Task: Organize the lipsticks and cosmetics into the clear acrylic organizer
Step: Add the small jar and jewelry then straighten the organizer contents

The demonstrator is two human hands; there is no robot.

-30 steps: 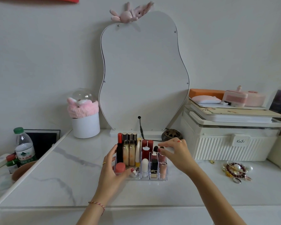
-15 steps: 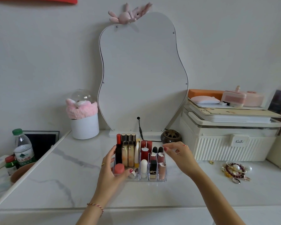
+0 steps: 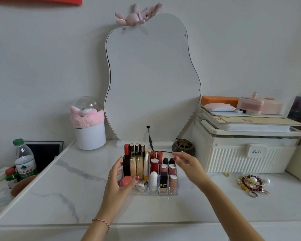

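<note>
The clear acrylic organizer point(image 3: 163, 193) stands in the middle of the marble table, filled with several upright lipsticks and tubes. Among them are a red lipstick point(image 3: 126, 149) at the back left, a white tube point(image 3: 153, 180) and a black lipstick point(image 3: 164, 181) in the front row. A round pink pot point(image 3: 126, 181) sits in the front left compartment. My left hand point(image 3: 118, 186) grips the organizer's left front corner, thumb on the front by the pink pot. My right hand point(image 3: 189, 166) hovers with relaxed fingers just off the organizer's right side, holding nothing.
A pear-shaped mirror point(image 3: 151, 80) stands behind, with a dark round burner point(image 3: 183, 146) and a cable at its foot. A ribbed white storage box point(image 3: 242, 153) is at the right, with jewellery point(image 3: 252, 183) in front. A white pot point(image 3: 90, 136) and a water bottle point(image 3: 24, 162) are at the left.
My right hand has let go of the lipsticks in the organizer's right rows and drawn back to the right, opening. The left hand has stayed on the organizer.
</note>
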